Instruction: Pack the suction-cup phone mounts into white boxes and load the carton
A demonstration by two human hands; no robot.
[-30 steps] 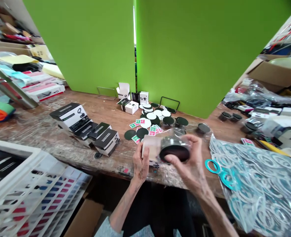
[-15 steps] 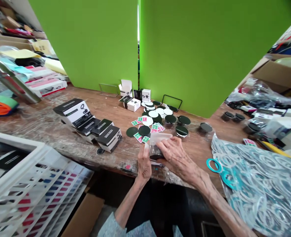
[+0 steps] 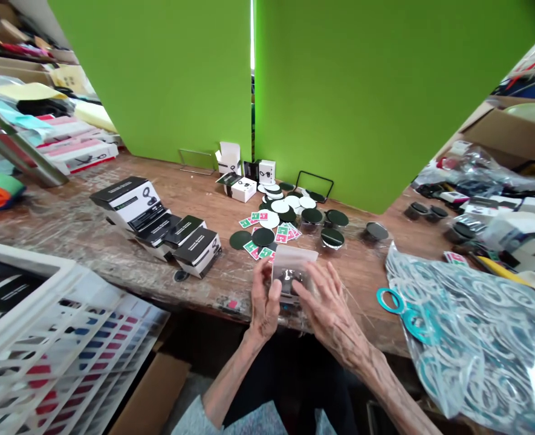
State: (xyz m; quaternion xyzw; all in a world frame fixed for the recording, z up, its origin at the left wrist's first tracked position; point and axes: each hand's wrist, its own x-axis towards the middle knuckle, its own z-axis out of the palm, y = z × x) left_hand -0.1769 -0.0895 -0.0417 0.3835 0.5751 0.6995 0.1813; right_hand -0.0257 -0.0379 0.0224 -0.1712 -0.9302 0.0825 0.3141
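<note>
Near the front edge of the table, a small white box (image 3: 295, 255) stands with its lid flap raised. My left hand (image 3: 265, 303) is closed around the left side of this box, its thumb at the front rim. Inside the box lies a dark, shiny, plastic-wrapped item (image 3: 289, 276), partly covered by fingers. My right hand (image 3: 333, 305) has its fingers apart over the box's right side, with a fingertip at the wrapped item. Just beyond lie dark green discs (image 3: 263, 237) and small pink-and-green cards (image 3: 282, 234).
Closed black-and-white boxes (image 3: 197, 252) stand at left, behind a white plastic basket (image 3: 63, 275). Round wrapped black pieces (image 3: 332, 238) sit to the right. A clear bag of rings (image 3: 480, 338) covers the right front. Green panels (image 3: 376, 109) rise at the back.
My right hand has drawn back slightly and spread its fingers. The dark wrapped item now sits lower inside the box. My left hand still holds the box.
</note>
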